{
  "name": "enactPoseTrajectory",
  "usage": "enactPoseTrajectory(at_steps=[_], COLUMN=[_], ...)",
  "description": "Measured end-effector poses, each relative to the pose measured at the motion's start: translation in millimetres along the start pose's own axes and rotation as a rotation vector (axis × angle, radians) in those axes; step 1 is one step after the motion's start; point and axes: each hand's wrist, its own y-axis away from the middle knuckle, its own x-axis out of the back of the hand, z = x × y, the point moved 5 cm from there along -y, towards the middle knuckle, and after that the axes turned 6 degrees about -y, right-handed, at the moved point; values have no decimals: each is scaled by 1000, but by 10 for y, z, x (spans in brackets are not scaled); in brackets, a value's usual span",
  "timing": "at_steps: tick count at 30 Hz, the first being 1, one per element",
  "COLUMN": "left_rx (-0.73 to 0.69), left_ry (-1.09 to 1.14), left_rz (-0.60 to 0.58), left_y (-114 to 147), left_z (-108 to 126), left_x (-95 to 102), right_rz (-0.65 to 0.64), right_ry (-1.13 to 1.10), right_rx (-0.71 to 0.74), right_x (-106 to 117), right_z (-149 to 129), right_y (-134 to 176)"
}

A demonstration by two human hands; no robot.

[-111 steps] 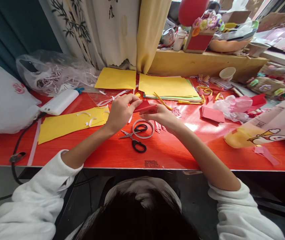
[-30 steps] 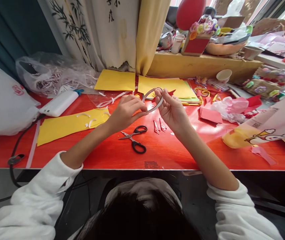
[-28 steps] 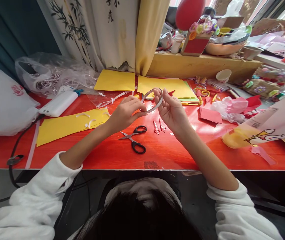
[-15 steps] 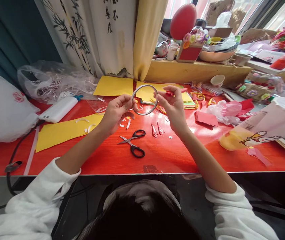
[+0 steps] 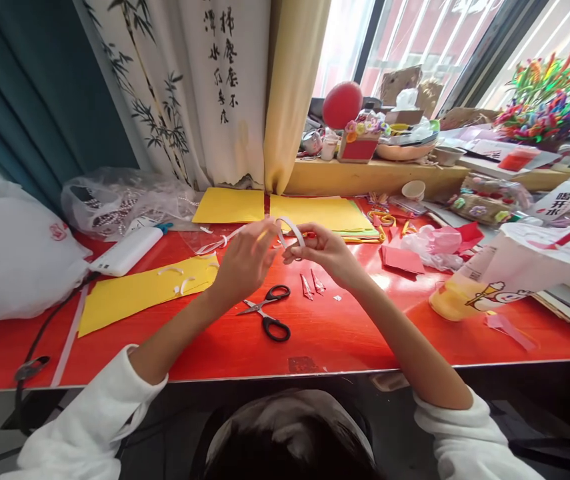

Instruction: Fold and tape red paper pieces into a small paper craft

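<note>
A narrow white roll of tape, a thin ring, is held above the table in the fingers of my right hand. Close to its left side is my left hand, fingers raised and loosely apart, slightly blurred; whether a fingertip touches the ring is hard to see. Black-handled scissors lie with blades parted on the red table, below the hands. Two small folded red paper cones rest to the right of the scissors. Curled white strips lie on a yellow paper sheet at the left.
Yellow sheets and a paper stack lie behind the hands. A drink cup and red paper pieces are on the right. At the left are a white power bank and a white plastic bag.
The ring has turned from facing me to nearly edge-on. My left hand has come off its left rim, and the red paper piece seen in my right hand no longer shows. The camera has tilted up.
</note>
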Motion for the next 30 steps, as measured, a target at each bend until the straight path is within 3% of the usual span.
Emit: enactPoseTrajectory(at_steps=[2,4,11,14,17,22,26,30], left_rx=[-170,-239,-271,-172,52,427,558,605], left_ry=[-151,-245,-249,-165,-10,265,479,573], left_rz=[0,6,128,150,125,-64,-256,-342], left_y=[19,28,15,-13,-48,-40,-5,12], left_z=[80,101,89,48,-70,-217,-167,-120], left_x=[16,33,153,183,170,25,-99,-131], right_rz=[-53,-102,-166,-227,-253,-139,-123,-164], right_ry=[-1,-2,-13,-18,-68,-236,-292,-276], right_rx=[-25,-52,-94,-107,-95,-8,-11,-52], right_x=[-70,-124,-158,-160,-119,28,22,-62], right_z=[12,24,28,11,-2,-25,-41,-54], right_y=[9,21,57,71,67,32,42,60])
